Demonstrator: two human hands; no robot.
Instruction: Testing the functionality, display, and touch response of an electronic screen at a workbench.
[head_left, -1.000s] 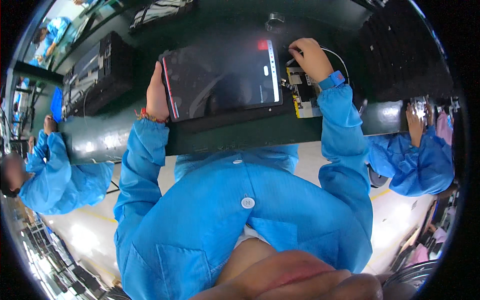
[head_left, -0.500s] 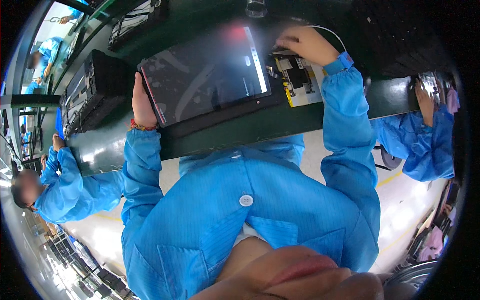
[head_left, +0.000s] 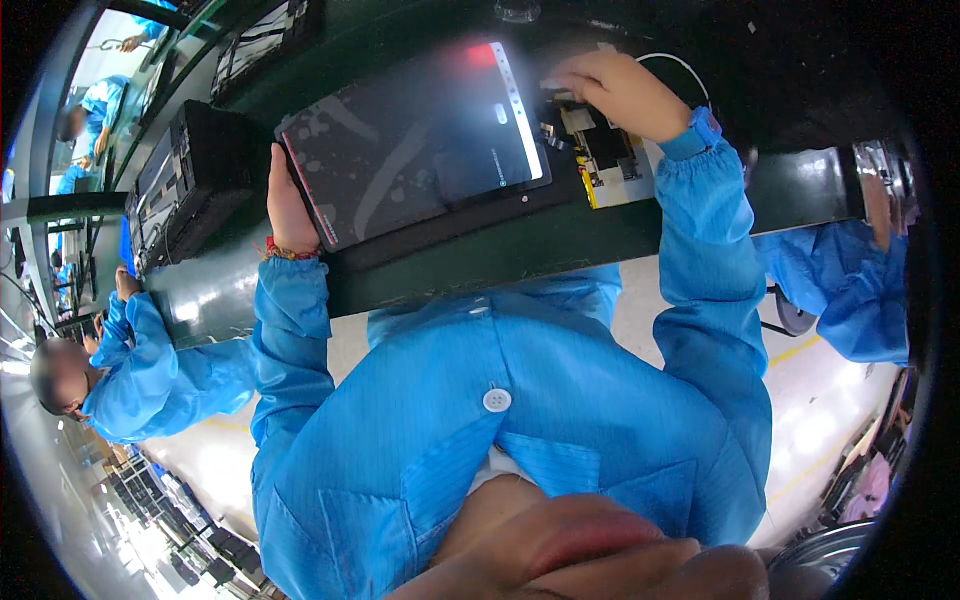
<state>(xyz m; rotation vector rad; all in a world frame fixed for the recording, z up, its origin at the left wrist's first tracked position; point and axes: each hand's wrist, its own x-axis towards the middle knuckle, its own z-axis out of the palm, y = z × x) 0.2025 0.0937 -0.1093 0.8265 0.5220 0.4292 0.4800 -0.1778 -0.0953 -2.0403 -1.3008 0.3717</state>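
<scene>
A tablet screen point(head_left: 400, 150), dark and lit, leans on a black pad point(head_left: 450, 222), with a white strip along its right side and a red glow near its upper right corner. My left hand point(head_left: 290, 205) grips the screen's left edge, its fingers partly hidden by it. Just right of the screen lies an opened circuit assembly point(head_left: 608, 150) with yellow edging and a short flex cable toward the screen. My right hand point(head_left: 620, 90) is over its upper end, fingers bent and close together; whatever is between the fingertips cannot be made out.
A white cable point(head_left: 680, 65) curves behind my right wrist. Black stacked trays point(head_left: 190, 190) stand on the left of the dark green bench point(head_left: 430, 275). A small clear object point(head_left: 517, 10) sits at the far edge. Co-workers in blue sit on both sides.
My right hand has shifted slightly right and down, and its fingers are less blurred. The view has moved a little. My left hand keeps its grip on the screen.
</scene>
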